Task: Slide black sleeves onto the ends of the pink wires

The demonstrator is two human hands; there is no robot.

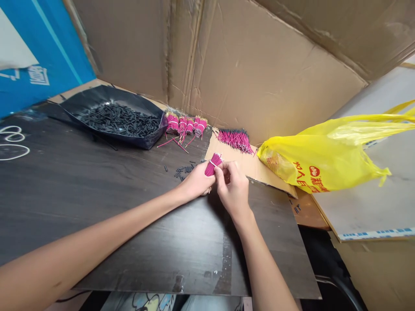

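Observation:
A bundle of short magenta wires point(212, 166), bound round with a thin white tie, stands in my left hand point(198, 178), whose fingers are closed around it. Pale wire tips point up and away from me. My right hand point(232, 183) pinches at the bundle's right side, thumb and fingertips where the white tie ends; the fingers partly hide what lies between them. Loose black tube pieces point(184, 169) lie on the table just left of my left hand. Beyond my hands, a row of magenta wires with black ends point(236, 140) rests on a cardboard sheet point(223, 163).
A dark tray point(142, 141) of small black tubes stands at the back left. Several tied wire bundles point(186, 125) sit beside it, loose wires in front. A yellow plastic bag point(292, 151) is at right. Cardboard walls point(259, 65) close off the back. White cord point(14, 151) lies far left.

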